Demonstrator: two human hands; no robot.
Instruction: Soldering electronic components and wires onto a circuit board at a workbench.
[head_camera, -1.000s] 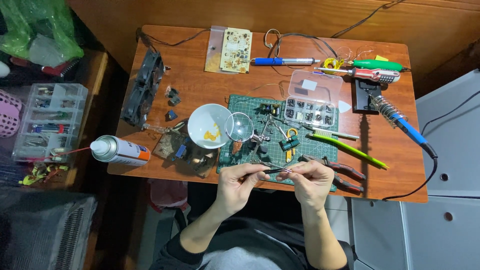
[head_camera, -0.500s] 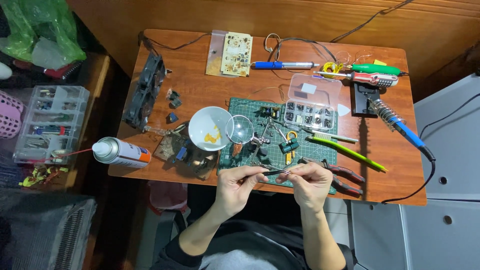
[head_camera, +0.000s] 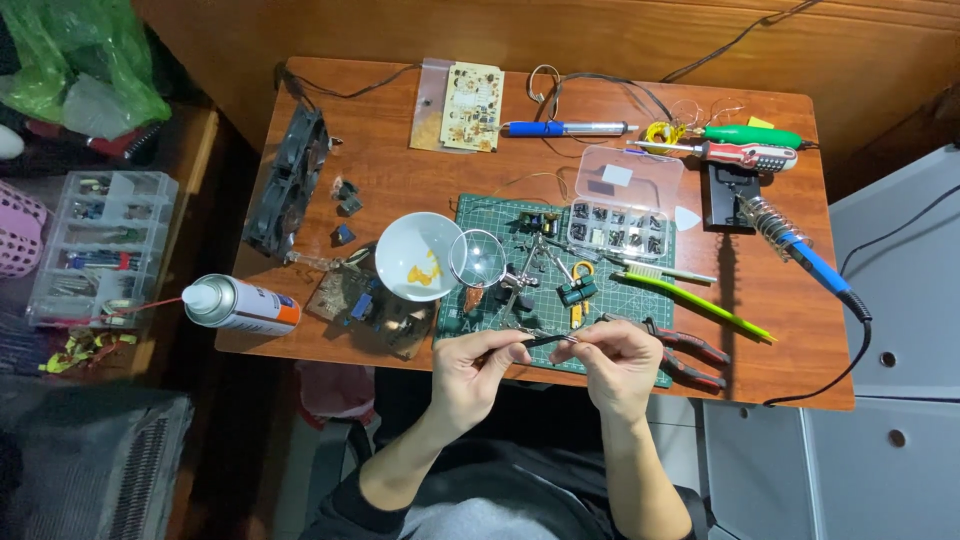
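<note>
The left hand (head_camera: 478, 368) pinches one end of a thin dark tool, probably tweezers (head_camera: 532, 342), and the right hand (head_camera: 617, 360) closes its fingertips on the other end, where something small sits that I cannot make out. Both hands hang just above the near edge of the green cutting mat (head_camera: 500, 215), so the piece is in the fingers and not on the table (head_camera: 400, 180).

On the mat stand a small clamp stand with a magnifying glass (head_camera: 477, 257), and beside it a white bowl (head_camera: 418, 256). The soldering iron (head_camera: 800, 250) rests in its holder well to the right, untouched, and red-handled pliers (head_camera: 685, 352) lie by the right hand. As I judge it, the fiddly handwork is under way and any soldering is not begun.
</note>
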